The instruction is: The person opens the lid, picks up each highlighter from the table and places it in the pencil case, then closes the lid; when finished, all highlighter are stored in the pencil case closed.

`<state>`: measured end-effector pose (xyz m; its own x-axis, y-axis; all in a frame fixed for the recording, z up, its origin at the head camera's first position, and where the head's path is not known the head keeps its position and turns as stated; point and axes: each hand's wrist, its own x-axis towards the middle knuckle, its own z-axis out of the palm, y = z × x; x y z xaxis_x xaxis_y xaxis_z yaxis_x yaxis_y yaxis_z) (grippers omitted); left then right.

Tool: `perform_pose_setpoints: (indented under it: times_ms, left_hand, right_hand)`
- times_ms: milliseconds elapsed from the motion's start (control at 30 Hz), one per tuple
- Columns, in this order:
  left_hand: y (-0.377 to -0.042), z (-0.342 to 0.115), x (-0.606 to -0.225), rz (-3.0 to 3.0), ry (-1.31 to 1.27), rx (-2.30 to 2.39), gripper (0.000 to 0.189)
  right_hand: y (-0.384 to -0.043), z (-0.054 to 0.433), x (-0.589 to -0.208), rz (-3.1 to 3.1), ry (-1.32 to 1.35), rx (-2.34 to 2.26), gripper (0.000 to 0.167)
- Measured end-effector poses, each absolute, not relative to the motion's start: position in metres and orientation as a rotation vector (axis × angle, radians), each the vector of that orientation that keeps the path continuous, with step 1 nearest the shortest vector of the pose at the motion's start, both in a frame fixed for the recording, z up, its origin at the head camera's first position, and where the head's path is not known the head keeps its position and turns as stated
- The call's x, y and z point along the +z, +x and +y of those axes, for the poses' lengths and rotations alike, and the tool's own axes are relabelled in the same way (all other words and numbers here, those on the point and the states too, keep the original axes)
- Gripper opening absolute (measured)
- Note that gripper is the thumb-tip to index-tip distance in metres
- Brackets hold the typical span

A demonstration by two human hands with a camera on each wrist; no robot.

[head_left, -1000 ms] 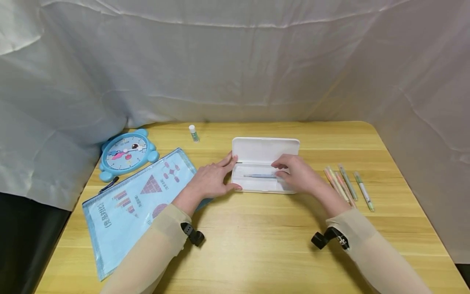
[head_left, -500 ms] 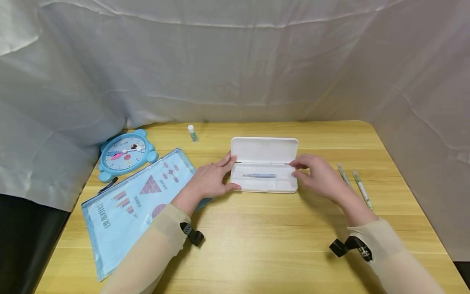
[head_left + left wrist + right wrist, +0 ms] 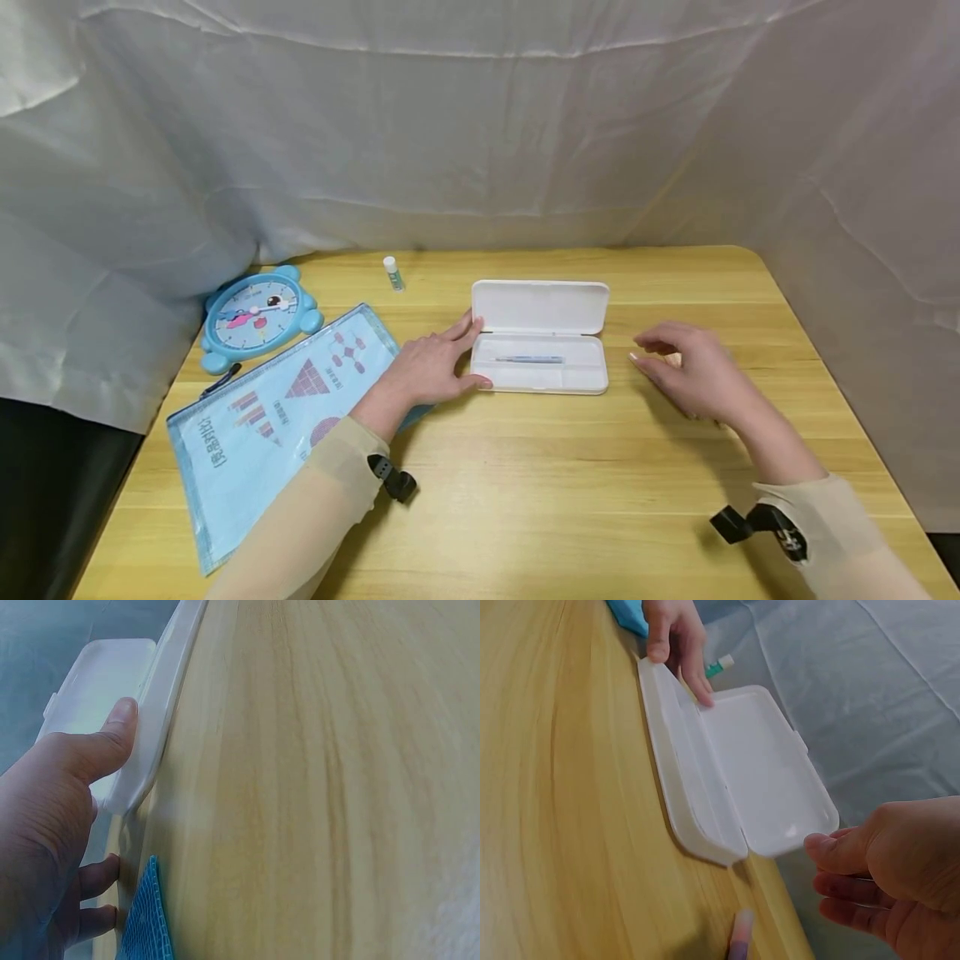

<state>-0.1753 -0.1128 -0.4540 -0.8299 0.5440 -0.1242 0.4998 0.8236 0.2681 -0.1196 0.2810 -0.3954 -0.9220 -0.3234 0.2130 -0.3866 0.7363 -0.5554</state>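
L hand (image 3: 427,367) clamped on L end of white pencil case (image 3: 583,379), thumb at front corner, fingers by hinge. Case sits approx mid tabletop (image 3: 525,492), lid (image 3: 540,307) up at rear. One pen (image 3: 529,360) flat in tray, tip L; can't tell which compartment. R hand (image 3: 693,371) just R of case, not touching; thumb & fingertips apart, fingers loosely bent, nothing visible in grip. R wrist cam: marker (image 3: 740,935) on tabletop near R hand, partly cut off by frame. Blue zip pouch (image 3: 258,475) under L forearm, toy clock (image 3: 257,317) behind it, glue stick (image 3: 393,273) upper L of case.
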Motion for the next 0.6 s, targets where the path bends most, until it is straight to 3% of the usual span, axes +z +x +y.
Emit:
perform_pose_setpoints:
  times_ms: [600]
  left_hand:
    - [-0.175,-0.113,-0.455,2.81,0.815,0.345,0.101]
  right_hand:
    - [-0.096,0.317,-0.414,-2.797,0.493,0.953,0.024]
